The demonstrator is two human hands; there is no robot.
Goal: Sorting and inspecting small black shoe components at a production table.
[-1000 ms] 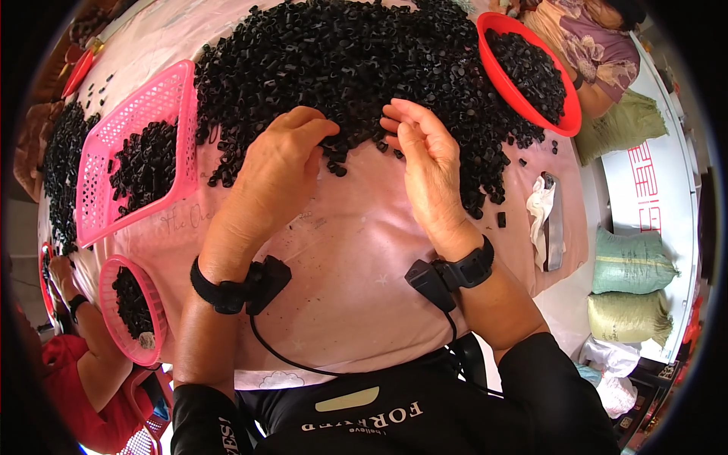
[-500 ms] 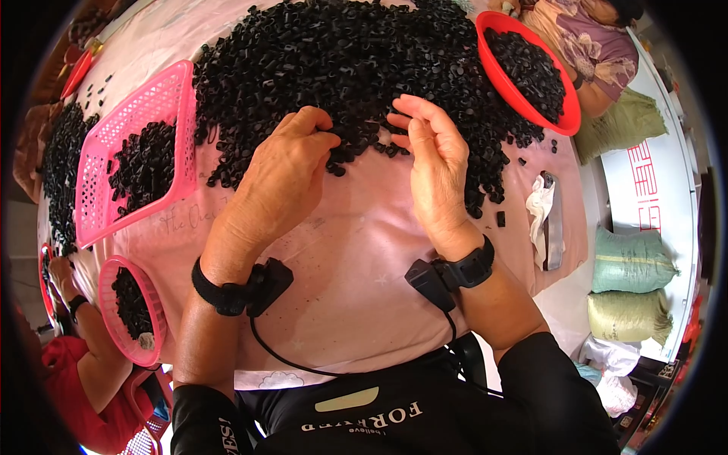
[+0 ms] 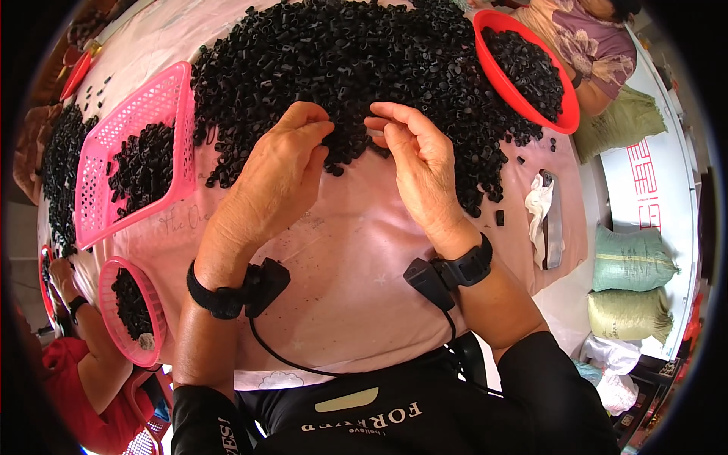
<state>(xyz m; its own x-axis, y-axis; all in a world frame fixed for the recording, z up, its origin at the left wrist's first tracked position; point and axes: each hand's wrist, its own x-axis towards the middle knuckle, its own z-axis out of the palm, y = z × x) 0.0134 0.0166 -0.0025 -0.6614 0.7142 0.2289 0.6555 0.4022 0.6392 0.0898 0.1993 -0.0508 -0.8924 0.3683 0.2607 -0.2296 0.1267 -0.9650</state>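
A wide heap of small black ring-like parts [image 3: 334, 57] covers the far middle of the table. Over its near edge, my left hand [image 3: 277, 155] has its thumb and fingertips pinched together. Whatever lies between them does not stand out against the black heap. My right hand [image 3: 421, 159] faces it from the right, its fingers bent loosely and slightly apart, and no part shows in them. A short gap separates the fingertips of the two hands.
To the left stands a pink basket [image 3: 186, 129] of black parts, with a round pink basket [image 3: 155, 334] nearer me. A red basin [image 3: 565, 121] of parts is far right, by a co-worker [image 3: 607, 53]. A white cloth [image 3: 539, 208] lies right. Another person [image 3: 83, 371] sits left.
My right hand has moved left, toward my left hand, and its fingers have bent in a little. My left hand has shifted only slightly, its fingertips staying together.
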